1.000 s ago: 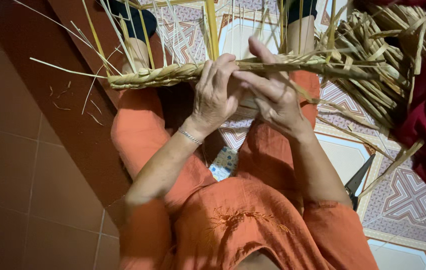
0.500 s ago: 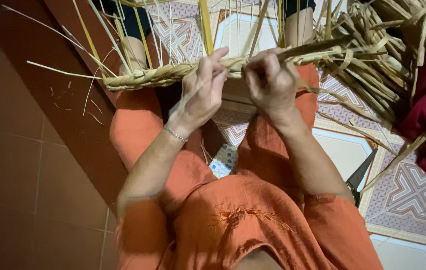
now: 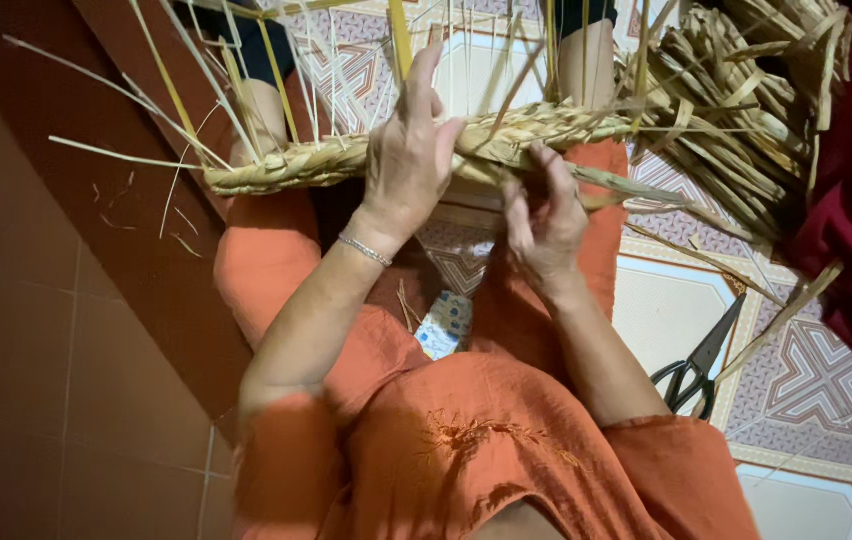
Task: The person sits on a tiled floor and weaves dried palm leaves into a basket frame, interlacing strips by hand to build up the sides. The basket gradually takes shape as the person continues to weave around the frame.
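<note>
**One small packet on the lap**

We find just one package: a small packet, lying in the dip between the knees, on the orange clothing. We place it just above the middle of that orange cloth, near its upper folds. It looks roughly rectangular, tilted a little, and partly tucked into the fabric. Its colours are white and light blue with touches of yellow; the print on it is too small for us to make out. We see no labels, signs or screens anywhere around the orange clothing.
</note>
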